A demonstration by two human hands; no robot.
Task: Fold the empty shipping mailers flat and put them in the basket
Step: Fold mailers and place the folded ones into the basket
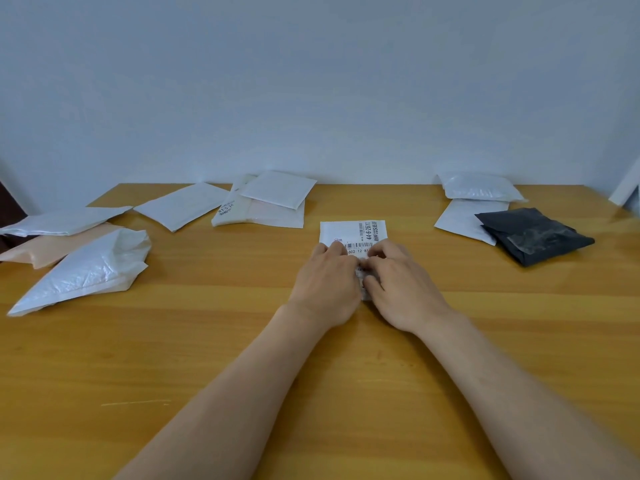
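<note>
Working near the middle of the tabletop (207, 341), both hands sit on one small white labelled mailer (356, 233). Its far half lies flat, with the barcode label facing up. The near half is hidden under the hands and bunched between them.

Left hand (327, 282): fingers bent and pressed together, tips down on the label's near-left part, gripping the mailer. Its thumb is out of sight.

Right hand (398, 282): fingers curled and close together, pinching the crumpled near edge where it shows between the two hands. The hands are touching or almost touching. Both forearms are bare.

Other mailers on the tabletop:
- Left edge: a flat white mailer (65, 221) overlaps a peach mailer (52, 249). A puffed, creased white mailer (90, 271) is nearest the person.
- Far edge, left of centre: a single flat white mailer (181, 209). Just beside it, a square white mailer (277, 192) lies on a larger pale mailer (270, 216) with a small label at its left end.
- Far-right corner area: a puffy translucent mailer (481, 188) sits against the far edge. Nearer the person is a flat white one (464, 218), and a folded black mailer (533, 235) overlaps its right side.

A plain pale wall (311, 81) stands behind the far edge.
</note>
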